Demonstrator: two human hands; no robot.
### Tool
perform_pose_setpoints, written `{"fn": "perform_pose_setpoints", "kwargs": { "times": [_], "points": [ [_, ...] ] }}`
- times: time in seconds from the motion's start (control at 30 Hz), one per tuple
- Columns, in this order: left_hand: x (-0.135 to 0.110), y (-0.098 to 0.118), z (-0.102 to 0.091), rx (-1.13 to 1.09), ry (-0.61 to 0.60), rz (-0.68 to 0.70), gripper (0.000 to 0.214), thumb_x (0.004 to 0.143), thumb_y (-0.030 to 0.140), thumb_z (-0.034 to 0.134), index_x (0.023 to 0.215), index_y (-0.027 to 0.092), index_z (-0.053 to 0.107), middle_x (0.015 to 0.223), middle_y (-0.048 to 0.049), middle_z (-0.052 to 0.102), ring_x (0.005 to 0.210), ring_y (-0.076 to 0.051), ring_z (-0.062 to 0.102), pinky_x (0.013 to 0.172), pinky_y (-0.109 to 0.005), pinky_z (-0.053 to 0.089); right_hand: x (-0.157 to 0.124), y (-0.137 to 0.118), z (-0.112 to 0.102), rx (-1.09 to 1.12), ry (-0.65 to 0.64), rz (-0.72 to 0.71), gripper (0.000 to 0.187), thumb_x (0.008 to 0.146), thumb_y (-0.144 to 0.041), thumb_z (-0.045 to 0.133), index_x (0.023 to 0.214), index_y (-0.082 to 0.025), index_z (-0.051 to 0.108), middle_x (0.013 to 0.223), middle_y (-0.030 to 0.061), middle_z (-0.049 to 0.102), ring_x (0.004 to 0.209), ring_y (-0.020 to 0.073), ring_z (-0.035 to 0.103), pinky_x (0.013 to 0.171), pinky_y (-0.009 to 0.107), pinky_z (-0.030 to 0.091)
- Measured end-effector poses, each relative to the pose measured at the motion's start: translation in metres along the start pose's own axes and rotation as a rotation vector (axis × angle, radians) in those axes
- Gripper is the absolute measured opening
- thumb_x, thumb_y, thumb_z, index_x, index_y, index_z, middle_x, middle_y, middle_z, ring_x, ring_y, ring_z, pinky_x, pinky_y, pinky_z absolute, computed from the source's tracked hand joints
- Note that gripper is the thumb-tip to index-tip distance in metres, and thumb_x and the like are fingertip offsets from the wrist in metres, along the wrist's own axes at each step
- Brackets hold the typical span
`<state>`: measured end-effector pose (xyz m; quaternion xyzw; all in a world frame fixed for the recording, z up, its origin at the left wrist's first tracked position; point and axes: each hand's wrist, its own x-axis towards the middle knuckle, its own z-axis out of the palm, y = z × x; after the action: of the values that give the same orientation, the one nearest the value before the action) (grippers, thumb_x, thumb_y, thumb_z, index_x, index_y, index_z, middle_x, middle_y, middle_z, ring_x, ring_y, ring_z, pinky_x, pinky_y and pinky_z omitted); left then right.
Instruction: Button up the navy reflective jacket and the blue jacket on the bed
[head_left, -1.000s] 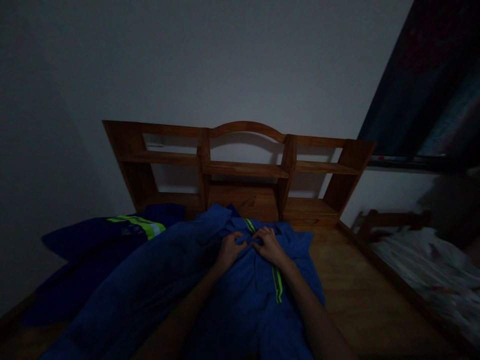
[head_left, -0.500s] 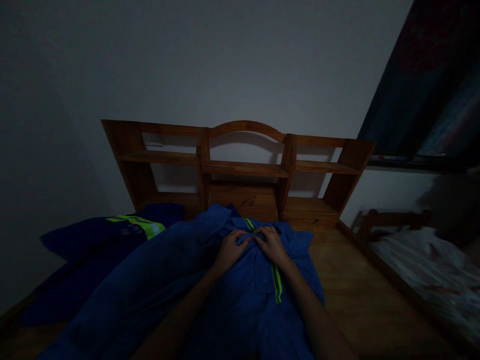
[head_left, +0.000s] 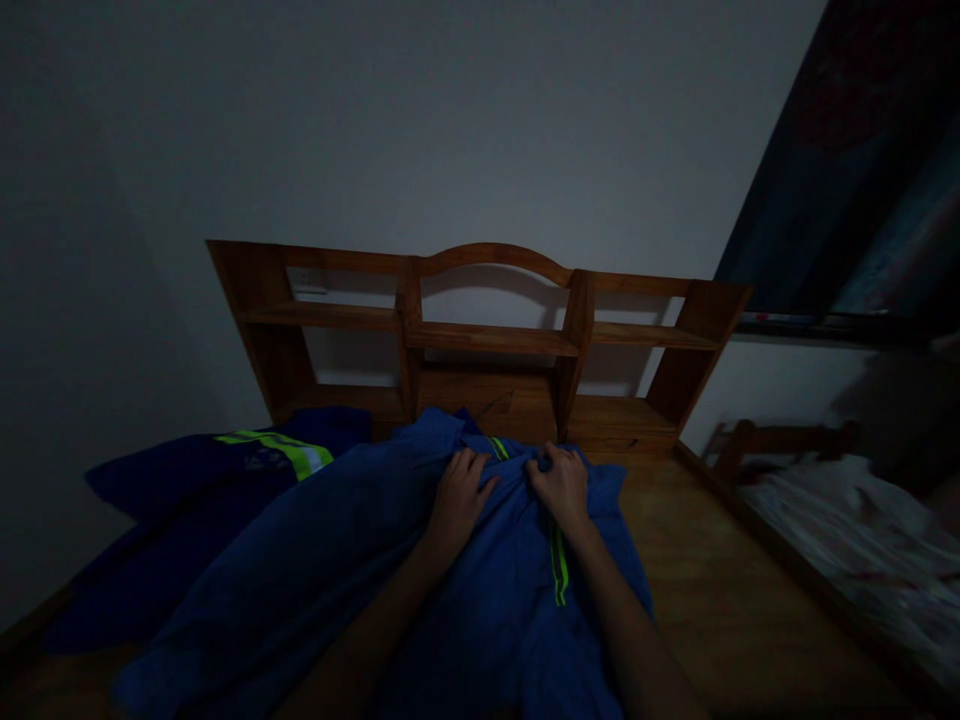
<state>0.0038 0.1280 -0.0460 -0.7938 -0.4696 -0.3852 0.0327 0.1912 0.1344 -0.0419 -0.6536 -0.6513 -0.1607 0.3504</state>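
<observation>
A blue work jacket (head_left: 469,610) with yellow-green reflective strips lies spread out and wrinkled in front of me. My left hand (head_left: 457,500) rests on its upper part with fingers bent and closed on the cloth. To the right, my right hand (head_left: 562,488) pinches the fabric between thumb and fingers. A raised fold of cloth runs between the two hands. One reflective strip (head_left: 559,570) shows beside my right wrist. Dim light hides fine details such as buttons or seams.
A darker blue garment (head_left: 202,500) with a reflective band lies at the left. Behind stands a wooden headboard with shelves (head_left: 491,340) against the wall. Bare wooden boards (head_left: 697,560) show at right, bounded by a raised edge. Beyond it lies a pile under whitish plastic (head_left: 855,530).
My hands were close together on the jacket; now they are apart, the right one moved rightward and the left slightly left. The cloth between them is drawn out more.
</observation>
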Motion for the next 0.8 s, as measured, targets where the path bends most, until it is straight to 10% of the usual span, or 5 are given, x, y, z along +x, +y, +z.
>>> {"fn": "perform_pose_setpoints", "kwargs": {
  "times": [0.4, 0.6, 0.8],
  "points": [
    [0.006, -0.011, 0.011, -0.239, -0.210, -0.308, 0.022, 0.076, 0.036, 0.060, 0.083, 0.016, 0.066, 0.085, -0.0066, 0.067, 0.081, -0.022, 0.061, 0.074, -0.030, 0.043, 0.006, 0.035, -0.003, -0.096, 0.029, 0.132, 0.030, 0.080, -0.023, 0.048, 0.107, -0.012, 0.055, 0.099, 0.0155, 0.061, 0.096, 0.0266, 0.053, 0.085, 0.036, 0.034],
    [-0.004, -0.023, 0.044, -0.824, -0.248, -0.542, 0.033, 0.073, 0.042, 0.059, 0.086, 0.013, 0.068, 0.083, -0.0040, 0.070, 0.076, -0.022, 0.062, 0.069, -0.029, 0.046, -0.004, 0.015, 0.012, 0.105, -0.130, -0.186, 0.048, 0.071, -0.011, 0.050, 0.118, -0.013, 0.051, 0.118, 0.0139, 0.055, 0.114, 0.0256, 0.045, 0.103, 0.039, 0.028],
    [-0.007, -0.022, 0.044, -0.852, -0.073, -0.464, 0.031, 0.072, 0.041, 0.062, 0.089, 0.015, 0.066, 0.088, -0.0042, 0.069, 0.084, -0.020, 0.062, 0.080, -0.030, 0.046, -0.010, -0.016, 0.000, 0.359, -0.266, -0.348, 0.030, 0.082, -0.024, 0.053, 0.112, -0.022, 0.055, 0.106, 0.0056, 0.059, 0.105, 0.0205, 0.050, 0.098, 0.036, 0.034]
  ]
}}
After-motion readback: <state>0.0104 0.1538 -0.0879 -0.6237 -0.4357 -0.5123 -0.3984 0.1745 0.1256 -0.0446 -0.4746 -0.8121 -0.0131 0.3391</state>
